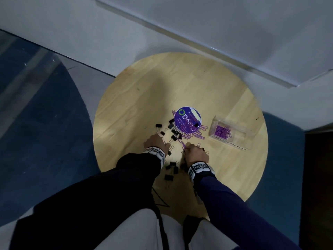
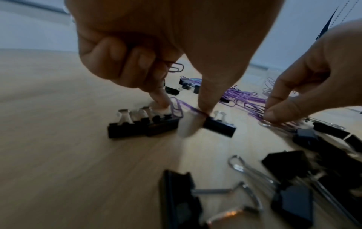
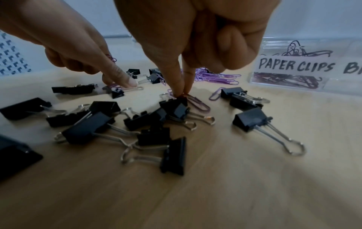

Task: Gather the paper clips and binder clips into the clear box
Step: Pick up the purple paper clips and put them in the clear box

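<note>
A: What is the right hand doing?

B: It is pinching a thin purple wire paper clip mid-frame, beside the small black metal binder clips.

A: And the left hand?

B: Its fingertips are pinching another purple clip, with a few curled in its palm.

A: Any tip?

B: Lifting straight up, then carrying to the clear plastic box, right of centre on the round wooden table.
</note>
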A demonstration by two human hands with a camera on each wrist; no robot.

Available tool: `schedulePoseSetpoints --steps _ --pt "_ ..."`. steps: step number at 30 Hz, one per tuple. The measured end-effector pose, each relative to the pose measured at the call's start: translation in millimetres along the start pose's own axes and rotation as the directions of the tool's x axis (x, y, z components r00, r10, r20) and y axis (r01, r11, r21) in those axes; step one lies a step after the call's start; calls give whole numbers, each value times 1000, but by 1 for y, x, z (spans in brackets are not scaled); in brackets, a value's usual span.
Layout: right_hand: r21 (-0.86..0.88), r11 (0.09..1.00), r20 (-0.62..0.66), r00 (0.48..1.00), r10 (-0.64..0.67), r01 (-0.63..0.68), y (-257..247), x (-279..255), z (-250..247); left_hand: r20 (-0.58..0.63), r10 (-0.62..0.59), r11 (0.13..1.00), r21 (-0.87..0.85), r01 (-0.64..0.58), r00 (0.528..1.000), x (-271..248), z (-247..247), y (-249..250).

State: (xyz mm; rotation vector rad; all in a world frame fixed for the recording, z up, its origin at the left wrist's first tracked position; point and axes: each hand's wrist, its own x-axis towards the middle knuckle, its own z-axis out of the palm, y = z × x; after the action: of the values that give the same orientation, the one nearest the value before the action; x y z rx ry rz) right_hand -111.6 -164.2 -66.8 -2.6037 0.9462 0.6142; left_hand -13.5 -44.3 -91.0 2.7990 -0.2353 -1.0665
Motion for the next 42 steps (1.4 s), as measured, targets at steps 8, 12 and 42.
schedulePoseSetpoints --steps 8,12,42 --pt "227 969 6 995 101 -99 12 -5 -3 78 54 999 0 -54 995 3 11 3" --pt "563 806 38 980 195 -183 25 -7 -5 48 118 991 62 -121 992 4 10 -5" --pt "404 896 18 981 194 -185 45 -8 -10 219 346 909 -319 -268 912 -3 -19 8"
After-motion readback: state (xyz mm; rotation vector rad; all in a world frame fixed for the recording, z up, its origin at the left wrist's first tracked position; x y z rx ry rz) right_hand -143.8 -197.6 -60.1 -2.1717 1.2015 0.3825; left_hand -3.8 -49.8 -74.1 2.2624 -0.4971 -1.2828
